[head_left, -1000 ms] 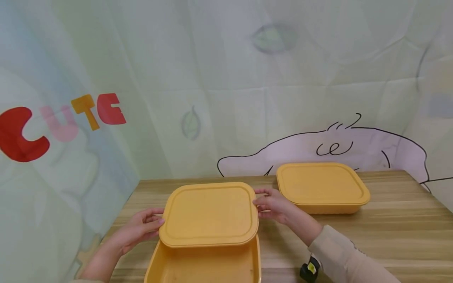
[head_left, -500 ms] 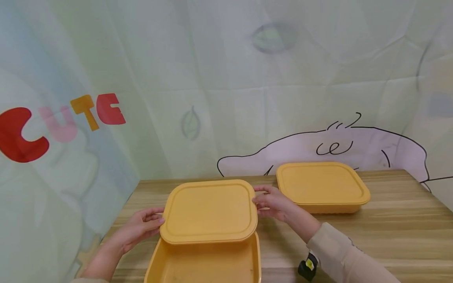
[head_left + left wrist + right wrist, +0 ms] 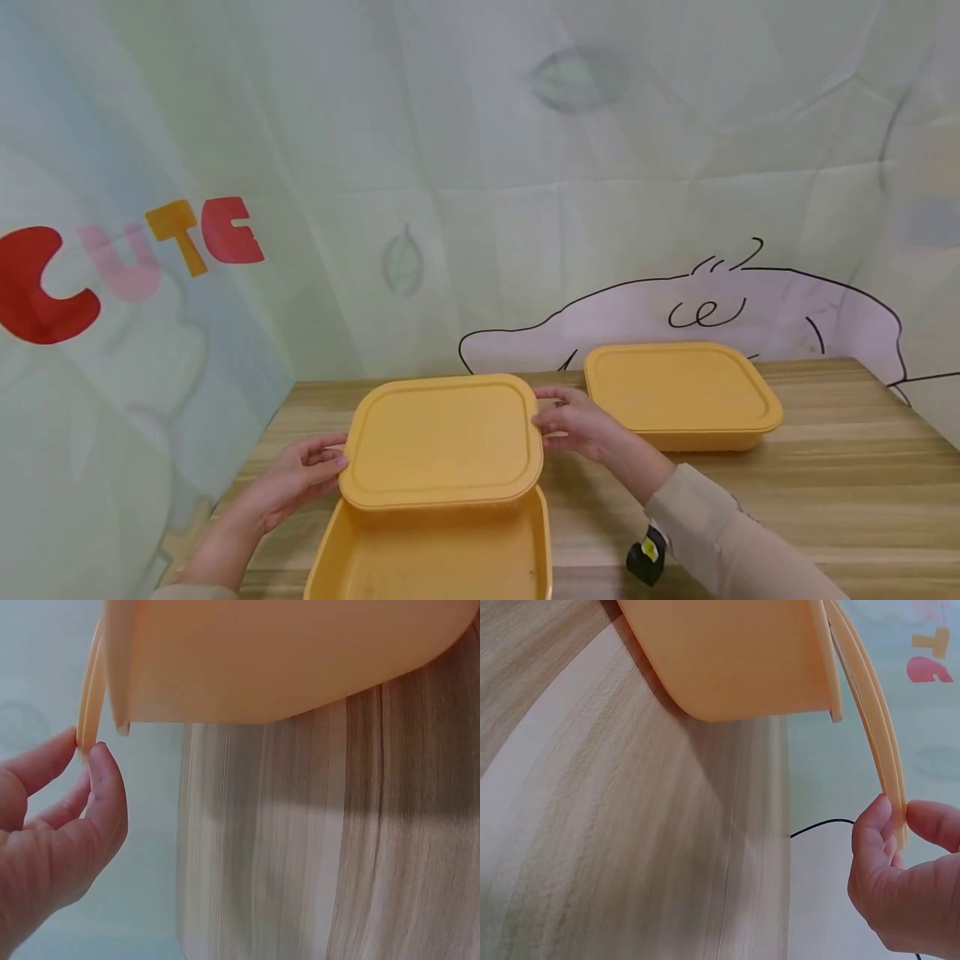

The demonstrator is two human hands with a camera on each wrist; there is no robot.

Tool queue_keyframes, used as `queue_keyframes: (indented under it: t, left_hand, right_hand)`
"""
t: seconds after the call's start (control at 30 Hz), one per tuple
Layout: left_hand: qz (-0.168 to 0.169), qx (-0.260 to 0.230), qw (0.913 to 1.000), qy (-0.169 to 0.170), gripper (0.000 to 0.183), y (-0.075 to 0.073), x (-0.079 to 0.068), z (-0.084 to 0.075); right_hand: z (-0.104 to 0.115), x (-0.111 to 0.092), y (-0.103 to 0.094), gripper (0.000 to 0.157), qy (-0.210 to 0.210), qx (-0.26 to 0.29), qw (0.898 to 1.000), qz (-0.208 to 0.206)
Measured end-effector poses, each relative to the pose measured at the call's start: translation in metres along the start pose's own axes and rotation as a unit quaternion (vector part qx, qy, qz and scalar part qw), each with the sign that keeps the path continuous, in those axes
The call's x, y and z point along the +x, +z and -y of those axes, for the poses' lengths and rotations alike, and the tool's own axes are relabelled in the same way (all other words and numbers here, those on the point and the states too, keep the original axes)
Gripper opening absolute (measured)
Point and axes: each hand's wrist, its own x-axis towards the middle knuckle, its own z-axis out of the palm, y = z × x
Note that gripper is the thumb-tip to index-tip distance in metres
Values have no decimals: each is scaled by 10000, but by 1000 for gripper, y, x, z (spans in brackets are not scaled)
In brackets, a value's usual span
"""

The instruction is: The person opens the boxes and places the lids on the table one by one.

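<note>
Both hands pinch a yellow lid [image 3: 444, 442] by its short sides, above an uncovered yellow box [image 3: 450, 554] near me. The lid covers the box's far part, while the near inside shows with nothing in it. My left hand [image 3: 292, 479] has its thumb and fingers on the lid's left edge. At the right edge, my right hand [image 3: 581, 425] grips likewise. In the left wrist view the lid's edge [image 3: 91, 697] sits between thumb and fingers, beside the box wall [image 3: 247, 660]. The right wrist view shows the lid [image 3: 874, 720] tilted away from the box rim.
A second yellow box [image 3: 682, 392] with its lid on stands at the back right of the wooden table [image 3: 840, 483]. A printed cloth [image 3: 480, 167] hangs behind the table and along its left side. A small dark object [image 3: 647, 557] hangs by the right sleeve.
Both hands have carried the lid slightly away from me, so a little more of the near box's inside shows. The second box has stayed put.
</note>
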Motion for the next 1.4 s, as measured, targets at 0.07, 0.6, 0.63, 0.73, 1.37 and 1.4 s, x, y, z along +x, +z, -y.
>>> queue_keyframes:
  t: [0.07,0.6,0.63,0.73,1.37,1.4]
  left_hand:
    - [-14,-8,10000,0,62,0,1,1]
    - [-33,-307,9995,82,63,0,8,1]
    - [-41,-334,9994,86,62,0,9,1]
    - [-45,-413,9990,140,61,-1,10,1]
    - [-259,-292,9991,164,62,-1,20,0]
    - [-251,-286,9991,162,62,0,20,0]
  right_hand:
    - [0,2,0,47,-4,21,10000,3]
    - [-4,9,-2,47,10,151,9999,-55]
    - [-4,10,-2,47,7,160,9999,-54]
    - [-5,11,-3,47,8,192,9998,-65]
    - [-6,21,-4,49,16,227,9996,-155]
    - [-6,21,-5,48,28,223,9996,-174]
